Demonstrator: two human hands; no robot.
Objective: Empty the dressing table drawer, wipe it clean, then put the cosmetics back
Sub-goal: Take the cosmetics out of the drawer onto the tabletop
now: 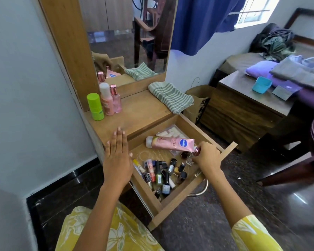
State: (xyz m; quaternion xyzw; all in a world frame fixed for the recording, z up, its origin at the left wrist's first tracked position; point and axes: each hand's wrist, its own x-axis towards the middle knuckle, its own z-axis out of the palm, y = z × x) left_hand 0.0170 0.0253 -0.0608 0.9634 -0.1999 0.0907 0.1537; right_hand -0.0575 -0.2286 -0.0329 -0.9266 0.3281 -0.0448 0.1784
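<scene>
Head: right hand (206,158) gripping small bottle (196,152)

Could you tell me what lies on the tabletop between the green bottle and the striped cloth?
In the head view, two pink bottles stand right beside the green bottle; from them to the striped cloth the tabletop is bare wood.

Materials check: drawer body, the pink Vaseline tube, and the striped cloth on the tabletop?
Drawer: looks like wood-grain laminate board, matte; grain print and square-cut edges suggest it, though solid wood is possible.
Pink Vaseline tube: soft plastic by the look, slightly glossy, with a frosted translucent cap.
Striped cloth: woven fabric, probably cotton; it lies in soft folds, matte green and white stripes.
</scene>
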